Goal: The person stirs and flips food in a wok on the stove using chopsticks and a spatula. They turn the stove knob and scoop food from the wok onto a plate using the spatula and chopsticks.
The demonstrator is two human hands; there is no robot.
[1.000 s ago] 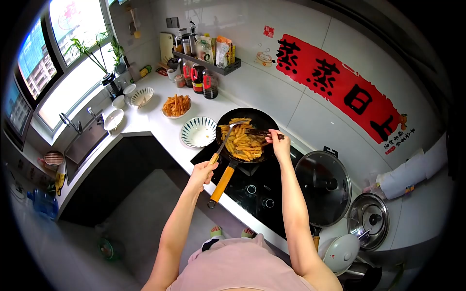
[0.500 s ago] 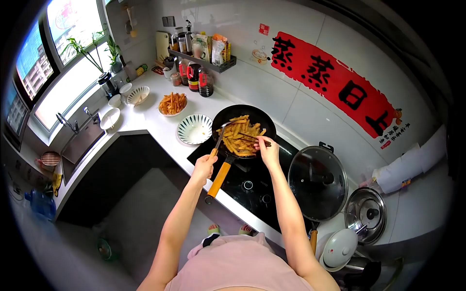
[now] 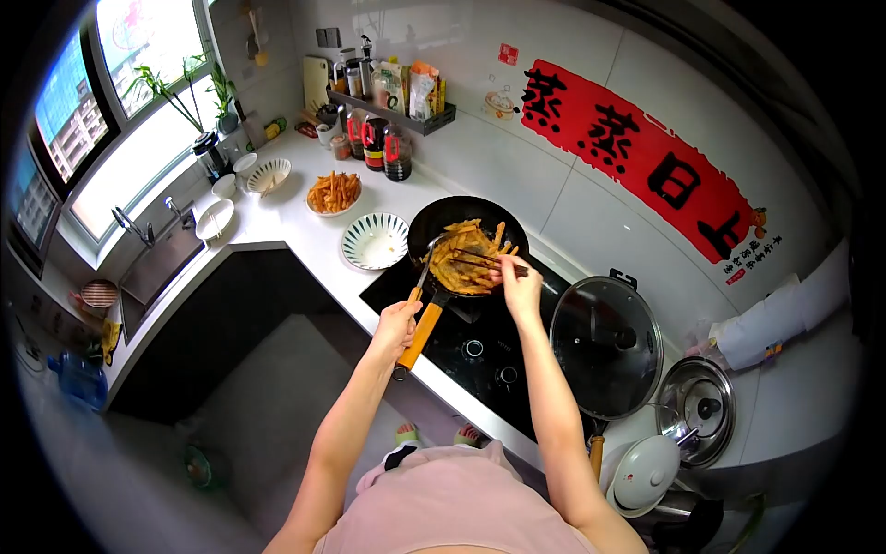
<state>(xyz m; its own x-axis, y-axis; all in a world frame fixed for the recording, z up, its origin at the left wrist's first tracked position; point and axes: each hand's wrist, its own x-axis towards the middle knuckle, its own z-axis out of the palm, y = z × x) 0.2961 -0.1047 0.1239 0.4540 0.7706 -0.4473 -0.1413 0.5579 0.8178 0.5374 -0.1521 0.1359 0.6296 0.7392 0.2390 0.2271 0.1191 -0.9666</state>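
**Stir-frying at the hob: hand and utensil positions**

The left hand (image 3: 399,325) is closed around the lower end of a spatula (image 3: 425,268), whose metal blade reaches over the near rim of the wok (image 3: 466,214) and into the food. The same hand lies over the upper part of the orange wok handle (image 3: 417,336); whether it also grips that handle cannot be told.

The right hand (image 3: 520,286) is closed on a pair of dark chopsticks (image 3: 480,261). Their tips point left, across the strips (image 3: 466,263) in the wok. The hand is at the right rim of the wok.

The wok is black and stands on the far left zone of the dark hob (image 3: 480,355). The strips are orange-yellow and heaped in the middle and near side of the wok.

Surroundings:
- A patterned bowl (image 3: 375,242) stands on the white counter (image 3: 295,226) just left of the wok. It shows only a few scraps.
- A plate of strips (image 3: 334,193) stands further left and back.
- Dark bottles (image 3: 386,150) stand against the wall behind the plate, below a shelf of jars and packets.
- A glass lid (image 3: 604,346) covers a pan at the right of the hob.
- A steel lid (image 3: 699,411) and a white lid (image 3: 646,473) lie to the right of it.
- A sink (image 3: 157,268) is set under the window at far left.
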